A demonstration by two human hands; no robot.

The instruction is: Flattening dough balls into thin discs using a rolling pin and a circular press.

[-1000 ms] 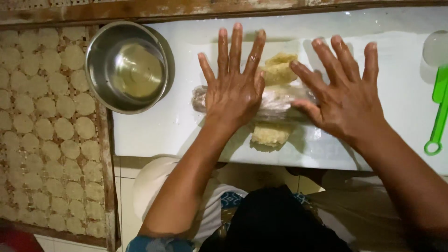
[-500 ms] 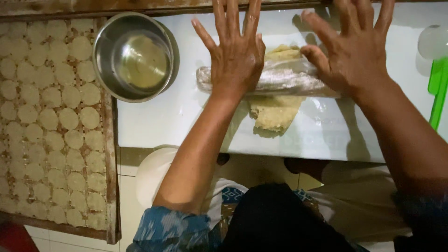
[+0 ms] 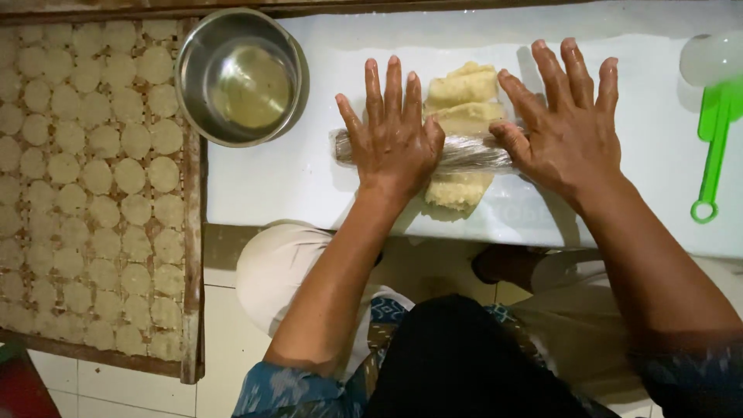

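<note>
- Nearest, at the bottom of the frame: the person's lap and both forearms, cut off by the lower edge; the knees lie partly under the desk point(image 3: 279, 178).
- Left of the frame: a tray point(image 3: 192, 255) filled with rows of pale round discs point(image 3: 101, 176), its far side cropped.
- Centre: a roller point(image 3: 464, 153) wrapped in clear film lies across a strip of yellow dough point(image 3: 463, 87) on the white desk.
- The left hand point(image 3: 393, 139) presses flat on the roller's left part, fingers spread; no closed grip, just an open palm bearing down.
- The right hand point(image 3: 569, 124) likewise lies open, its palm edge on the roller's right end.
- The dough looks soft and sticky, easily torn; better lifted from beneath along its length. The roller seems stiff, the film likely slick; best held at its ends.
- Both roller ends are hidden under the hands; the dough's middle lies under the roller.
- Farther: a steel bowl point(image 3: 240, 77) at upper left and a green tool point(image 3: 716, 139) at the right, its head blurred.
</note>
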